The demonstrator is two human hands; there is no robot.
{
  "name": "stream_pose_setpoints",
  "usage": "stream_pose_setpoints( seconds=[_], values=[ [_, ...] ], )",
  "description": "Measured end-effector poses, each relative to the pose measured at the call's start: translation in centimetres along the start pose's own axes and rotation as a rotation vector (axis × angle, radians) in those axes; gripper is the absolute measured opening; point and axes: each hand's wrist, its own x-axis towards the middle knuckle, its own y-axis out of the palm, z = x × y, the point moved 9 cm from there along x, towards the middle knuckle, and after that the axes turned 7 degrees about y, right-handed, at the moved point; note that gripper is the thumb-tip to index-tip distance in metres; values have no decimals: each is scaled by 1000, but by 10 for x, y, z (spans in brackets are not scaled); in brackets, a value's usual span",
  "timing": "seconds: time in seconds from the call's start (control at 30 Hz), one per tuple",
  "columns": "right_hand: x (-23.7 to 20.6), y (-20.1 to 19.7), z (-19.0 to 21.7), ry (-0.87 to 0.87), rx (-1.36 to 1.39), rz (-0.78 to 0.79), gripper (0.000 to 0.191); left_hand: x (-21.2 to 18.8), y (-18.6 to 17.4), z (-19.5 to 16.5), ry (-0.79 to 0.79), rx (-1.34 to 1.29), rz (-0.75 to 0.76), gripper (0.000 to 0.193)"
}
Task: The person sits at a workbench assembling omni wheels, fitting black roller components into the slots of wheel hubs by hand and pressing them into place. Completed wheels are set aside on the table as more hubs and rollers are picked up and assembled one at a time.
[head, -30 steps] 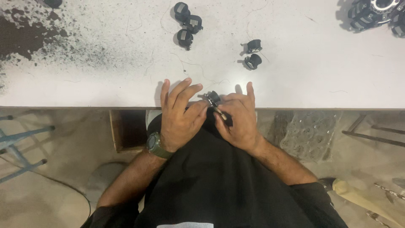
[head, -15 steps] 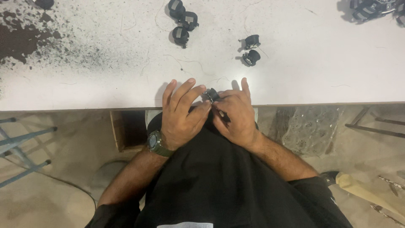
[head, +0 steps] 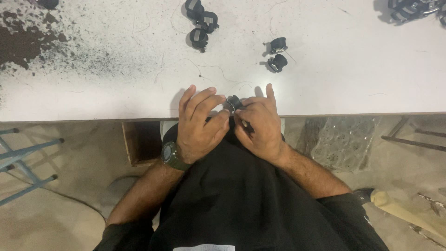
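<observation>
Small black part sits pinched between your left hand and right hand at the near edge of the counter, both hands closed on it. You seem mid-assembly; next calls for a steady, fine-fingered fit.

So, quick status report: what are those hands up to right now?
Left hand and right hand both pinch one small black part at the white table edge. Two similar black parts lie beyond, clear of hands.
</observation>
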Motion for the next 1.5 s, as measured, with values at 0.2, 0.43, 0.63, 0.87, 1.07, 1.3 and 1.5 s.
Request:
stream_pose_setpoints(
  seconds=[0.2, 0.43, 0.63, 0.87, 1.07, 1.3, 1.5],
  values=[
    [0, -2, 0, 7, 32, -26, 26, 5, 8, -3, 95, 69, 79, 16],
    [0, -1, 0, 4, 14, -18, 26, 10, 6, 6, -60, -21, 41, 13],
    [-1, -2, 0, 5, 23, -16, 26, 9, 8, 19, -163, -118, 89, 11],
    [-6, -1, 0, -53, -6, -35, 30, 12, 6, 18, -195, -81, 93, 11],
    [-10, 4, 4, -123, -10, -56, 30, 9, 6, 23, -221, -160, 83, 10],
    [-3, 3, 4, -78, -74, -58, 30, 10, 6, 22, -213, -163, 121, 12],
    [0, -22, 6, -101, -89, -110, 28, 16, -13, 28, -255, -117, 63, 16]
  ],
)
